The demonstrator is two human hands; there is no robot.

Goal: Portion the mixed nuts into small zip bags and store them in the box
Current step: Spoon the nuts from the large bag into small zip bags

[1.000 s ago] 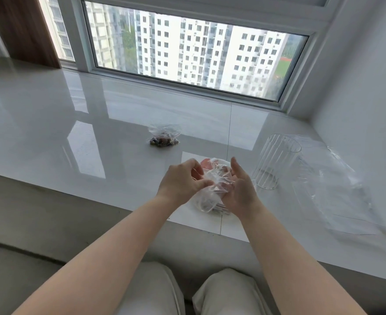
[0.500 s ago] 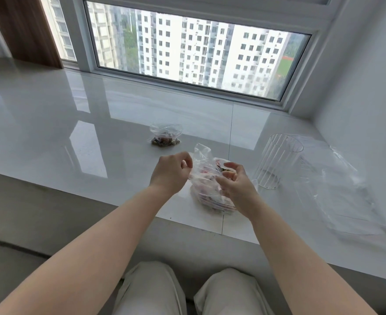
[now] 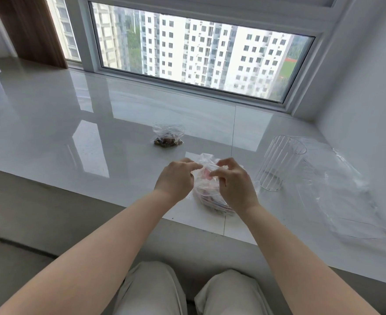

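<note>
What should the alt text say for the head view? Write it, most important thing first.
Two bare hands, the left hand and right hand, pinch the top of a clear bag of nuts on a glossy white counter. A small filled bag lies behind; a clear cup stands right.

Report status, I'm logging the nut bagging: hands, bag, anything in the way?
Left hand and right hand both pinch the top of the nut bag. One filled small bag behind it on the counter. Clear container to the right, apart. Nothing blocking.

Clear nut bag [image 3: 206,194] upright; small filled bag [image 3: 168,138] behind
</note>
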